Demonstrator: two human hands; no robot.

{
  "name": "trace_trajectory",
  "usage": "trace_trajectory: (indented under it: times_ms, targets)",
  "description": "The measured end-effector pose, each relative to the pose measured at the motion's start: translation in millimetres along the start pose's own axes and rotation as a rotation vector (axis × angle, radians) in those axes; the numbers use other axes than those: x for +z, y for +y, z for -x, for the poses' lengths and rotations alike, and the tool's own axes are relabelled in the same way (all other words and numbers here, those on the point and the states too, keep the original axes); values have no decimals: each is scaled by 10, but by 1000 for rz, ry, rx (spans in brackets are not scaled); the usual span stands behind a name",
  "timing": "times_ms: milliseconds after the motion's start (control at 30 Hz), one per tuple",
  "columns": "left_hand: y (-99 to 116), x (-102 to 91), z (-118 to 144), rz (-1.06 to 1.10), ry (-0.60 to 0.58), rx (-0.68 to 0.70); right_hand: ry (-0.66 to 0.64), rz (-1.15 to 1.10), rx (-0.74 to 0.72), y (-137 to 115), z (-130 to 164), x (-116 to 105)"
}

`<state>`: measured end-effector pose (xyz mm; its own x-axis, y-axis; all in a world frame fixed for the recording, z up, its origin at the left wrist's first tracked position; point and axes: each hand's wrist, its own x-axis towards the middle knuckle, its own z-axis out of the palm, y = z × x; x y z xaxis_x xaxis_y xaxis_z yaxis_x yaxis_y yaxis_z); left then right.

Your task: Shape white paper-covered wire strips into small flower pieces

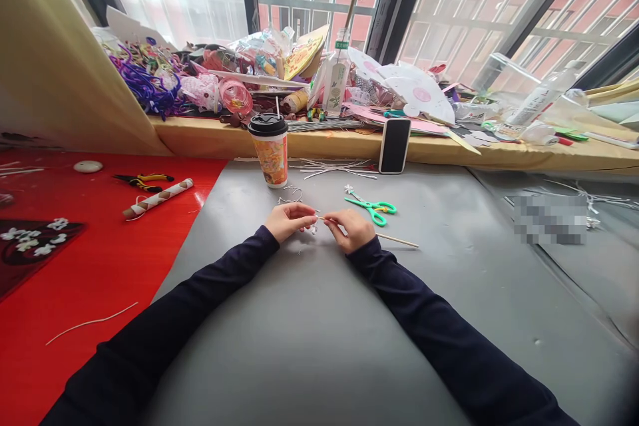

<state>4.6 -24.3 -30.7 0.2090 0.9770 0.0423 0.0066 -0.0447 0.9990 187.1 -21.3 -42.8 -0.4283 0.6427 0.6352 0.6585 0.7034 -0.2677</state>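
My right hand (352, 229) pinches a thin wooden stick (398, 239); its tip shows ahead of the fingers and its far end sticks out past the wrist. Facing it, my left hand (291, 221) is closed at the fingertips around a small white piece (314, 229), too small to make out fully. The stick's tip meets the left fingertips, and whether it touches the white piece I cannot tell. Green-handled scissors (372, 208) lie just beyond my right hand. Beyond the left hand is a thin curled wire (292, 196).
A lidded paper cup (271, 153) and a propped phone (395, 146) stand at the back of the grey table. White wires (339, 168) lie between them. On the red surface are pliers (144, 181), a wrapped roll (158, 200) and small white flowers (44, 249). Craft materials crowd the sill.
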Motion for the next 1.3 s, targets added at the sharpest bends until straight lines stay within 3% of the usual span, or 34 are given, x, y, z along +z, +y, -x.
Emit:
trace_trajectory:
  times_ms: [300,367,467,600,833,1133,1300]
  targets:
    - [67,96,69,30,66,25,138,9,9,-60,6,56]
    - [74,97,62,111,30,-76,153,20,5,-51,3,46]
    - [83,81,60,336,-113,-283,177,33,-2,-40,-1,28]
    - [78,51,71,508,-179,-365,204,40,-19,-53,-7,7]
    - [23,24,49,527,-136,-351,158,50,-87,-59,-6,-30]
    - [11,6,47,165,-108,-97,115,122,-159,-20,-2,-66]
    - [30,37,55,185,-124,-104,115,124,-146,-18,-6,-81]
